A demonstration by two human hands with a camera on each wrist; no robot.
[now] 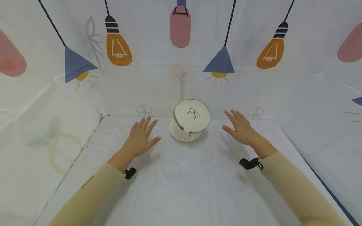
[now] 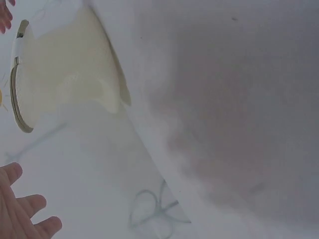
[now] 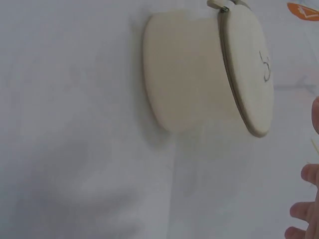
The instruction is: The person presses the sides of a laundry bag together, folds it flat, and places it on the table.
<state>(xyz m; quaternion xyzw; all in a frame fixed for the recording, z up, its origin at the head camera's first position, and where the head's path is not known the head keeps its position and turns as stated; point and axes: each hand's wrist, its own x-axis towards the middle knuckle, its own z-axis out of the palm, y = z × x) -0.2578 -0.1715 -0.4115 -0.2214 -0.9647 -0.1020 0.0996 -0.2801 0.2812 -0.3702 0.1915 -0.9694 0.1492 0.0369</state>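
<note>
A round cream fabric laundry wash bag (image 1: 192, 116) with a zipped lid stands upright at the far side of the white table. A small bra-like drawing marks its lid, and a zipper runs around the rim. To its left my left hand (image 1: 140, 138) hovers with spread fingers, touching nothing. My right hand (image 1: 241, 128) hovers to its right, fingers also straight and apart from the bag. In the left wrist view the bag (image 2: 70, 64) appears sideways, its zipper at the left. The right wrist view shows the bag's plain side (image 3: 184, 74) and zip pull.
White table cloth (image 1: 181, 188) spreads under the hands. A white curtain (image 1: 152, 84) printed with lamps and bulbs hangs behind the table and along both sides. Black wrist mounts (image 1: 250, 163) sit at the cuffs of beige sleeves (image 1: 299, 188).
</note>
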